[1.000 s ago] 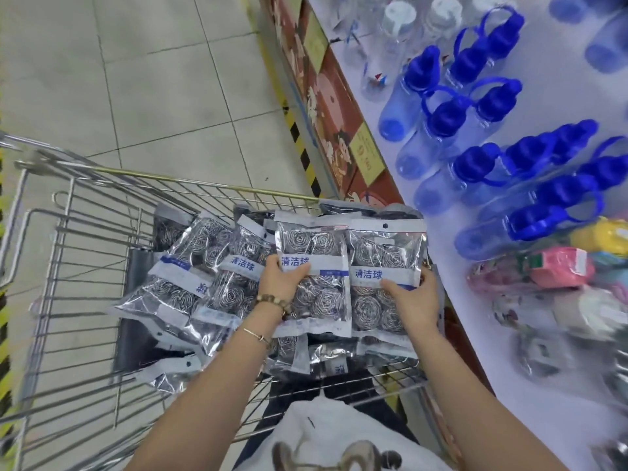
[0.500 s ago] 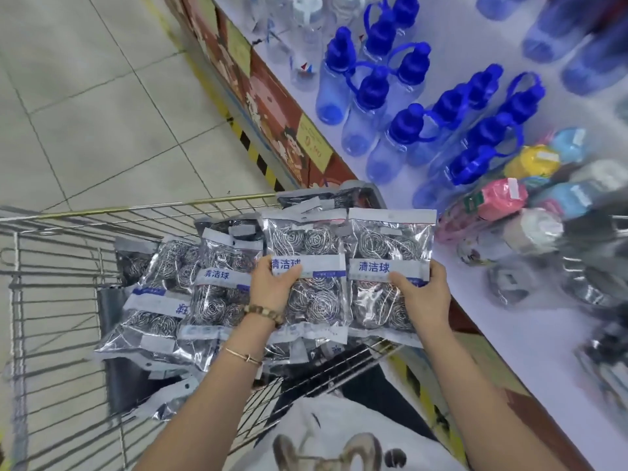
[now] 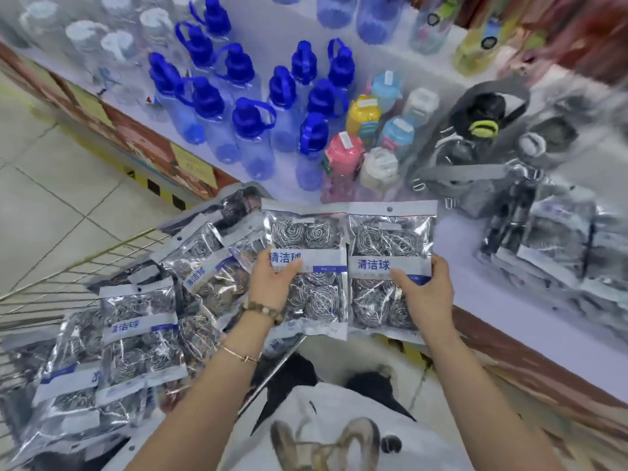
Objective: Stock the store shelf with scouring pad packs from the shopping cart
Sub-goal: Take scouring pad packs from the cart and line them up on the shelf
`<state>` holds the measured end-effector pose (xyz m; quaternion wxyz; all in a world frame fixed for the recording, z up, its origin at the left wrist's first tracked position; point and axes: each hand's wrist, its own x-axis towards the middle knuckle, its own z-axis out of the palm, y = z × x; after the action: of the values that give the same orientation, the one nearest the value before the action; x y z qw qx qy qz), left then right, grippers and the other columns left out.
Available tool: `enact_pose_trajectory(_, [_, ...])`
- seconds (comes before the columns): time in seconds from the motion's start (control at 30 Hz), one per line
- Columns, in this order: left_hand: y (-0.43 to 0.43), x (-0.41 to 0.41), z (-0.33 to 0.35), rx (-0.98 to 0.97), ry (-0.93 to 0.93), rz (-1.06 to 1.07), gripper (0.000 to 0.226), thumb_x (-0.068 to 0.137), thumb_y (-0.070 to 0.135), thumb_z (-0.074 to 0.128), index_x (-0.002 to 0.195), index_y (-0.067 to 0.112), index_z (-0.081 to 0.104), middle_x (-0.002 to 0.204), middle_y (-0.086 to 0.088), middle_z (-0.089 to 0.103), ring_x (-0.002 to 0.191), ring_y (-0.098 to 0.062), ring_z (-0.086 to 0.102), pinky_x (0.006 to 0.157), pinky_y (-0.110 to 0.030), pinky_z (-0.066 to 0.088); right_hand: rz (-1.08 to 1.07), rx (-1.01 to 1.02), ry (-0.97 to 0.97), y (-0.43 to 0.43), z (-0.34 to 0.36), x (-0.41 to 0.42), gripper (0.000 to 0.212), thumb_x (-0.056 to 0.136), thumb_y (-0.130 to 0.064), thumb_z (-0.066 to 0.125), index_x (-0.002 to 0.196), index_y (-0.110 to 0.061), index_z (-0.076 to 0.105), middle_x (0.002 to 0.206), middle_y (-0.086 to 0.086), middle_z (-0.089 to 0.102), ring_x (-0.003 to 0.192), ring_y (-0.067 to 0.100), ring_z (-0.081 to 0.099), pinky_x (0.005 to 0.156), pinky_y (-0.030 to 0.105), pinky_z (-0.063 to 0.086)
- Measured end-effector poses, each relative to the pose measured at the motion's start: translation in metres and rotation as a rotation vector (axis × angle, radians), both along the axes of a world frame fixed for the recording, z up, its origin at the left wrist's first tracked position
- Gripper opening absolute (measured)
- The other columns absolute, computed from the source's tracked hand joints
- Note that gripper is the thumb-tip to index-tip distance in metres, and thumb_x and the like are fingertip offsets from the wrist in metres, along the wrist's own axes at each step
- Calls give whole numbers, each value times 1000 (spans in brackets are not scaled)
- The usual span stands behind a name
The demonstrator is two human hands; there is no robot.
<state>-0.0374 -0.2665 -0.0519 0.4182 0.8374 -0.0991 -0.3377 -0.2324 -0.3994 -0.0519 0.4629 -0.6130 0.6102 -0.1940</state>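
Gripping one scouring pad pack (image 3: 306, 239) in the left hand (image 3: 272, 287), a second pack (image 3: 390, 239) in the right hand (image 3: 428, 294), side by side at the shelf (image 3: 462, 256) edge, right of the cart (image 3: 102, 254).

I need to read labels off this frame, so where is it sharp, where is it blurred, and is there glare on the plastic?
Head view, centre: the held left pack and right pack are sharp, their bands readable; head view, right edge: the shelf packs are smeared by motion blur; head view, lower left: the cart packs show white glare on the plastic.
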Motion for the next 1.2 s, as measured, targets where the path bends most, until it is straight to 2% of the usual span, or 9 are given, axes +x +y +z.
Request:
enact_pose_trajectory(0.13, [-45, -52, 5, 9, -4, -97, 69, 81, 37, 65, 136, 9, 35, 102, -4, 59, 83, -21, 57, 72, -32, 50, -128, -2, -43, -25, 7, -67, 65, 79, -26, 75, 132, -9, 42, 112, 8, 59, 83, 15, 57, 64, 18, 43])
enact_pose_trajectory(0.2, [-69, -83, 10, -4, -25, -147, 68, 80, 37, 65, 135, 8, 37, 126, -6, 53, 104, -22, 56, 86, -36, 49, -203, -2, -71, -36, 10, -104, 65, 79, -25, 75, 131, -6, 43, 114, 10, 58, 86, 18, 57, 68, 22, 43])
enact_pose_trajectory(0.3, [-101, -130, 15, -49, -38, -223, 63, 79, 34, 68, 130, 7, 42, 129, -6, 51, 116, -27, 51, 95, -42, 46, -297, -13, -91, -51, 15, -159, 63, 77, -27, 76, 127, -5, 45, 108, 8, 59, 89, 22, 58, 73, 28, 44])
enact_pose_trajectory(0.37, [-122, -163, 14, -63, -38, -270, 60, 80, 31, 68, 128, 5, 44, 125, -7, 54, 110, -25, 55, 90, -33, 49, -349, -20, -98, -59, 18, -196, 53, 78, -24, 76, 119, -5, 47, 94, 0, 59, 78, 16, 57, 66, 21, 45])
enact_pose_trajectory(0.43, [-143, -198, 14, -92, -41, -323, 56, 80, 26, 68, 125, 2, 44, 106, -6, 61, 78, -13, 58, 61, -9, 48, -395, -40, -102, -67, 21, -231, 44, 79, -21, 75, 111, -6, 48, 84, -7, 54, 70, 7, 53, 58, 15, 41])
enact_pose_trajectory(0.5, [-161, -229, 16, -105, -45, -388, 52, 81, 23, 68, 121, -1, 46, 86, 1, 57, 60, -5, 47, 44, -5, 39, -441, -58, -104, -74, 23, -262, 41, 79, -20, 75, 108, -9, 48, 82, -10, 53, 69, 1, 51, 55, 10, 40])
enact_pose_trajectory(0.67, [-202, -289, 21, -151, -24, -507, 38, 79, 22, 71, 105, 3, 52, 84, 0, 60, 68, -14, 54, 57, -18, 44, -574, -84, -118, -83, 31, -325, 45, 77, -21, 76, 111, -11, 48, 87, -4, 58, 71, 6, 54, 57, 14, 41])
enact_pose_trajectory(0.97, [-265, -364, 32, -180, 0, -731, 47, 76, 33, 72, 109, 14, 44, 91, 0, 57, 71, -12, 51, 60, -22, 43, -785, -115, -153, -97, 31, -393, 61, 77, -22, 76, 126, -9, 43, 102, 4, 59, 79, 13, 57, 58, 12, 42])
enact_pose_trajectory(1.2, [-331, -406, 41, -193, 10, -824, 41, 80, 30, 69, 112, 20, 46, 78, 13, 39, 66, -4, 39, 54, -14, 32, -888, -126, -118, -143, 31, -427, 64, 77, -23, 76, 130, -9, 42, 106, 7, 61, 82, 14, 59, 60, 15, 43])
